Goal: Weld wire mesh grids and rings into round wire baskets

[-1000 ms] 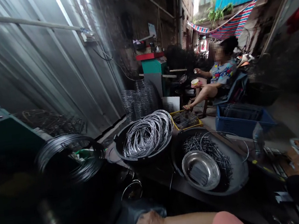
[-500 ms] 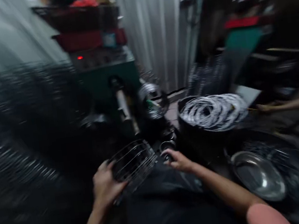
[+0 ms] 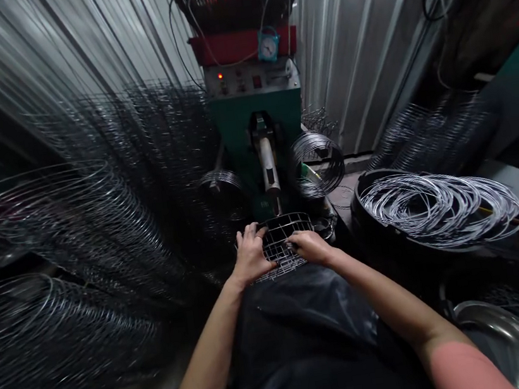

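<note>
Wire basket [image 3: 282, 247]: grasped by left hand [image 3: 250, 256] at 9 o'clock, right hand [image 3: 311, 246] at 3 o'clock; green machine [image 3: 256, 118] at 12.

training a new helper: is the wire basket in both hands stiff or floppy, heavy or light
Probably stiff: the wire basket holds its grid shape between left hand and right hand. Likely light for its size, being mostly open mesh of thin wire. Crossing wires give grip, so hardly slippery.
</note>
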Motion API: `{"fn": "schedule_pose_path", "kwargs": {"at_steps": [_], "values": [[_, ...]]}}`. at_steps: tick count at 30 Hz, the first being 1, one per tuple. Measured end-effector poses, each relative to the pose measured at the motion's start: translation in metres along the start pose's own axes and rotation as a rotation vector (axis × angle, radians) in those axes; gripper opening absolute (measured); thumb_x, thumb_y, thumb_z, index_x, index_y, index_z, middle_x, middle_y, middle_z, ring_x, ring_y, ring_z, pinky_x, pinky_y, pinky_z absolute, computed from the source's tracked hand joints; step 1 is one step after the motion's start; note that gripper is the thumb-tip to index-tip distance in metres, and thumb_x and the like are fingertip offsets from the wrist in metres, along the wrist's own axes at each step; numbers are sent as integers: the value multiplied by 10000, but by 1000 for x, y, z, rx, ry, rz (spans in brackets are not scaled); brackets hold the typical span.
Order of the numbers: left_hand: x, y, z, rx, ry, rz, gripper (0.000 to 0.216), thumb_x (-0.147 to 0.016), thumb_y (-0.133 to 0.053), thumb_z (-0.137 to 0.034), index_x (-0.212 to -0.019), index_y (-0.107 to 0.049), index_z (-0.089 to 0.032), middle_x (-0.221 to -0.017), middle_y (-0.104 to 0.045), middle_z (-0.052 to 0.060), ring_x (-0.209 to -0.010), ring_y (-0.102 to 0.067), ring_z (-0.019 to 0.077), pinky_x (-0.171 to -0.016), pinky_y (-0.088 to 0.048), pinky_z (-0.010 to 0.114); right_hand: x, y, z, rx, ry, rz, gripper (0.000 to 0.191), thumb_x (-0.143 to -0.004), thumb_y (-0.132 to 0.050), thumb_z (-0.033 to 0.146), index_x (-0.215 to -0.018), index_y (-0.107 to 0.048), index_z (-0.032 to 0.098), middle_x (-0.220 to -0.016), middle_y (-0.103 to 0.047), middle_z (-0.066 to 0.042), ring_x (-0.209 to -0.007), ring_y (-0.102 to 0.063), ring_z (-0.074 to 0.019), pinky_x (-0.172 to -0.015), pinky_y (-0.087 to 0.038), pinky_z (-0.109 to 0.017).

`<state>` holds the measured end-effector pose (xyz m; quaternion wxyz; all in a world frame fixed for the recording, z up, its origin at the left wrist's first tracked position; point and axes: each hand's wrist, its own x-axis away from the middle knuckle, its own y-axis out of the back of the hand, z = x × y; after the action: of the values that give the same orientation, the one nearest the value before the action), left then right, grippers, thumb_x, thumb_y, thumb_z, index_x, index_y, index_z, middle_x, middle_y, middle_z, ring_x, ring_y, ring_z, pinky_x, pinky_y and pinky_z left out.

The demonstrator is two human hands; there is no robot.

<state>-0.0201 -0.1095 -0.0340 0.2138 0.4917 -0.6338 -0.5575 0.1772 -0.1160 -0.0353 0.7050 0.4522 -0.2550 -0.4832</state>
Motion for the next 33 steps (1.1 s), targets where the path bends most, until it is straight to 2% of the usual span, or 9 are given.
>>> {"fn": "schedule_pose_path", "kwargs": {"at_steps": [2,7,10,15,24,33], "values": [[-4,-4,3,29,2,21,816,-515,-748,-311,-1247,-438,-122,-1387,-362,230,-1320,-301,381,-1077,-195,585,1,-2,-2,80,50,9,207,-858,-537,185,-1009,-679,180,-952,-677,-70,-907,-626,-182,-789,-445,-264],[-12,-15,10,91,17,49,832,-506,-751,-304,-1257,-422,-159,-1398,-349,205,-1331,-279,391,-1077,-180,598,5,1,-9,62,138,81,270,-822,-608,230,-1088,-652,214,-991,-659,-50,-932,-615,-174,-784,-457,-257],[-17,-22,13,126,40,77,852,-499,-762,-294,-1265,-420,-140,-1404,-331,211,-1341,-261,387,-1090,-165,588,4,4,-10,108,98,117,360,-780,-613,165,-1133,-634,233,-1028,-649,-44,-931,-614,-177,-775,-462,-266],[-24,-29,18,197,61,107,858,-486,-767,-258,-1264,-423,-145,-1419,-310,203,-1354,-241,375,-1102,-141,580,-3,0,-13,167,66,148,363,-764,-552,82,-1074,-658,238,-993,-666,-26,-906,-623,-171,-752,-454,-255],[-34,-34,33,264,46,104,879,-494,-771,-261,-1288,-399,-200,-1412,-333,175,-1354,-253,367,-1088,-162,601,-16,-9,-23,200,80,139,323,-786,-534,100,-1052,-650,243,-973,-664,-32,-860,-631,-162,-694,-437,-231],[-55,-36,44,282,46,81,858,-504,-789,-285,-1272,-419,-196,-1405,-324,170,-1353,-261,340,-1097,-160,583,-36,0,-26,198,60,94,261,-828,-519,150,-1028,-657,246,-983,-663,-23,-897,-626,-160,-721,-431,-228]]}}
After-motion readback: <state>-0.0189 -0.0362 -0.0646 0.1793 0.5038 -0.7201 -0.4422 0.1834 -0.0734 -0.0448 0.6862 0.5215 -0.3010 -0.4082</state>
